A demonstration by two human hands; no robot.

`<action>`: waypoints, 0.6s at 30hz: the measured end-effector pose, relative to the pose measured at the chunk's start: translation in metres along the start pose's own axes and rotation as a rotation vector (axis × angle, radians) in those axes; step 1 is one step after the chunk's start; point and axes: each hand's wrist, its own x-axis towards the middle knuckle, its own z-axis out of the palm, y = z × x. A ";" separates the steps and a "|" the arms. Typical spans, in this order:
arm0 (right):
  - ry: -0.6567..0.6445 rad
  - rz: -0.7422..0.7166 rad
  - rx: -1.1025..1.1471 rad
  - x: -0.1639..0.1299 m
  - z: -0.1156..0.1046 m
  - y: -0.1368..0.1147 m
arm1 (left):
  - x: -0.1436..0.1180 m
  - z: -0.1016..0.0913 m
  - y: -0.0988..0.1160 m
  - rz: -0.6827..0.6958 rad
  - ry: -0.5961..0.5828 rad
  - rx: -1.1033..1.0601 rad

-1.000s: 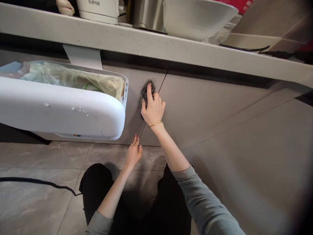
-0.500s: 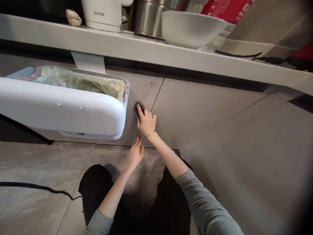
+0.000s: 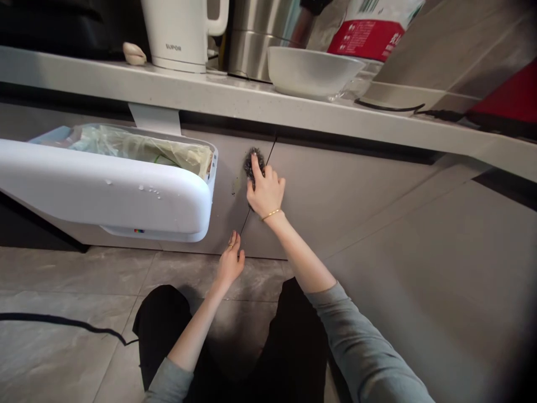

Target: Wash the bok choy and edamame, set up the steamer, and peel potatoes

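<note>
My right hand (image 3: 267, 192) presses a dark steel wool scrubber (image 3: 254, 160) flat against the grey cabinet door (image 3: 226, 215), beside the dark seam between two doors. The index finger stretches along the scrubber and the other fingers curl over it, hiding part of it. Small dark specks and a faint greenish smear (image 3: 235, 186) show on the door just left of the scrubber. Lower down, my left hand (image 3: 230, 262) rests its extended fingertips on the door near its bottom edge, holding nothing.
A white hanging bin (image 3: 168, 204) with a plastic liner juts out at the left. Above, the countertop (image 3: 235, 98) carries a white kettle (image 3: 170, 33), a translucent bowl (image 3: 312, 73) and a red-and-white bag (image 3: 364, 36). A black cord (image 3: 62, 320) lies on the tiled floor.
My right hand has moved the scrubber up and slightly right, over where dark specks were. Specks lower on the door are now uncovered. The left hand stays almost in place; the view has shifted slightly.
</note>
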 end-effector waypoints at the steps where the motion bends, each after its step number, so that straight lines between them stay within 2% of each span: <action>1: -0.006 -0.013 -0.007 0.000 -0.001 -0.002 | 0.000 0.001 0.001 0.005 -0.003 0.001; 6: -0.142 -0.090 -0.035 -0.010 0.005 -0.004 | 0.000 0.003 0.002 0.016 -0.002 0.011; 10: -0.082 -0.039 -0.044 -0.014 0.013 -0.002 | -0.001 0.004 -0.003 -0.016 0.012 0.012; 15: -0.177 -0.114 -0.005 -0.021 0.022 -0.005 | -0.005 0.009 -0.006 0.018 0.026 -0.011; 18: -0.101 -0.050 0.010 -0.015 0.017 -0.003 | -0.005 0.014 -0.006 -0.016 0.014 -0.026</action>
